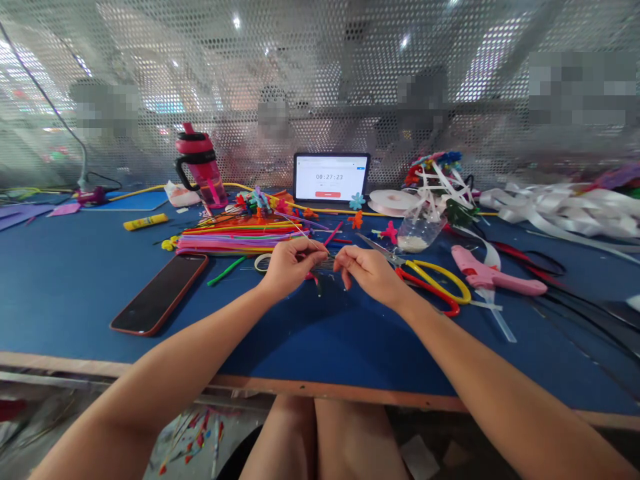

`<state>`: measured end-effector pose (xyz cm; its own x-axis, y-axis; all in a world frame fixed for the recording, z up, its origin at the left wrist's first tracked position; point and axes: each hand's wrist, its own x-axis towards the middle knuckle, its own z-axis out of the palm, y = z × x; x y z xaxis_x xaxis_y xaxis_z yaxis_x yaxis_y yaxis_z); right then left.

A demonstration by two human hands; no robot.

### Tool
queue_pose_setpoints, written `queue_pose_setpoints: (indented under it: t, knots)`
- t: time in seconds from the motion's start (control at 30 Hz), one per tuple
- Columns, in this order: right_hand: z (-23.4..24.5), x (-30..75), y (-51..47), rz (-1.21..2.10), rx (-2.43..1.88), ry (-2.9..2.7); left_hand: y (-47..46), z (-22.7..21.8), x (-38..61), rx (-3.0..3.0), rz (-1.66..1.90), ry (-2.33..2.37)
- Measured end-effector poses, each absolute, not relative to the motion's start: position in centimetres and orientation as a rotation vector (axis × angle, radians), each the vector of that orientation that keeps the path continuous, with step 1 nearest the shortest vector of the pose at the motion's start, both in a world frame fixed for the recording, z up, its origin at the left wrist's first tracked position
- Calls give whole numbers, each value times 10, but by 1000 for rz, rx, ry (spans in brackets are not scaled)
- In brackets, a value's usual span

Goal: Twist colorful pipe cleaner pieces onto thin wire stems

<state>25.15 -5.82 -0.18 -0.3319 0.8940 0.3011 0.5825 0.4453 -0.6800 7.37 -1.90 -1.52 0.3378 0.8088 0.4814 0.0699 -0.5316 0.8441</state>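
Both hands are up just above the worktop, near its middle.

- Left hand: fingers curled, thumb and forefinger pinched on one end of a short pipe cleaner.
- Right hand: same pinch on the other end, remaining fingers folded in.
- The pipe cleaner spans the small gap between the two hands. Pink and green bits hang below it, and I cannot tell whether they are joined to it.

Risks, as I judge them:
- The hold is by fingertips only. If either pinch slackens, the piece could spring loose and drop among the clutter or off the near edge.
- Cut ends of such stems are usually sharp wire, so a hard twist could prick a fingertip.
- The scissors lie open just beside the right hand, blades pointing towards it. A sideways sweep of the wrist could catch them.
- The cup of small grains stands tilted behind the scissors, and a knock could spill it.
- The glue gun is further right, and I cannot tell whether it is hot.
- The phone and the bundle are to the left, out of elbow range.
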Motion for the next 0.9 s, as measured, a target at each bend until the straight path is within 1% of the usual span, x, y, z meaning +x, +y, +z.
queue_pose_setpoints:
  t: [0.27, 0.53, 0.77, 0.9]
  knots:
    - [-3, 247, -60, 630, -1146, -1906, -22, -17, 75, 1946, 1239, 794]
    - [3, 248, -62, 567, -1208, -1973, -16, -13, 71, 2076, 1255, 763]
    - [3, 249, -62, 596, -1243, -2013, -17, -9, 70, 2280, 1295, 743]
    - [1, 249, -61, 588, -1220, -2017, -19, -9, 71, 2193, 1254, 750]
